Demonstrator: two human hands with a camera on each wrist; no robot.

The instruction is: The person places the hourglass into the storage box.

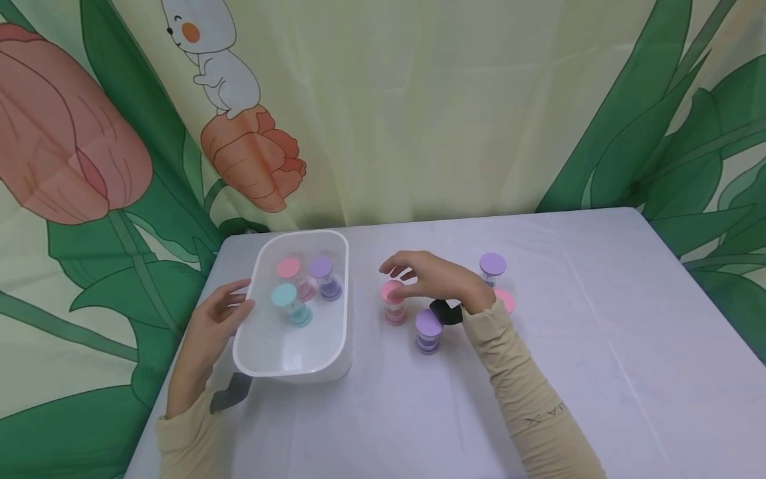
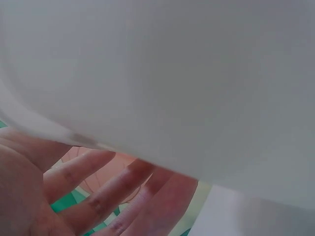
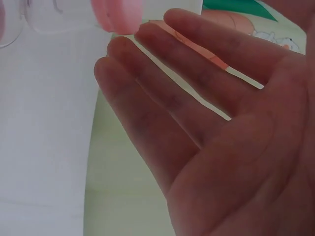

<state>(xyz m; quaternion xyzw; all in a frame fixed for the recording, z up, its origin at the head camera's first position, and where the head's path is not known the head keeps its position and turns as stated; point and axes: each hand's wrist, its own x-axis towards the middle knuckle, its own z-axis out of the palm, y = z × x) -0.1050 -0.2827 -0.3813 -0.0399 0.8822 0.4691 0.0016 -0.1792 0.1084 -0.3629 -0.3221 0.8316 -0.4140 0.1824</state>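
Observation:
Against the left rim of a white plastic bin (image 1: pixel 244 356), my left hand (image 1: pixel 211 326) rests with relaxed, slightly bent fingers; the left wrist view shows those fingers (image 2: pixel 106 196) along the bin's wall. Above a pink sand timer (image 1: pixel 395 311), standing right of the bin, is my right hand (image 1: pixel 433 276). Its thumb is by the pink cap, and whether it touches cannot be told. In the right wrist view the fingers (image 3: pixel 172 98) are extended, with a pink cap (image 3: pixel 118 14) beyond their tips. Inside the bin stand pink (image 1: pixel 289 268), purple (image 1: pixel 321 267) and teal (image 1: pixel 284 295) sand timers.
A purple sand timer (image 1: pixel 427 326) stands just below my right wrist. Farther right are another purple timer (image 1: pixel 493 264) and a pink one (image 1: pixel 505 301), partly hidden by my arm. A white cloth covers the table (image 1: pixel 598 332); a printed curtain (image 1: pixel 419 133) hangs behind.

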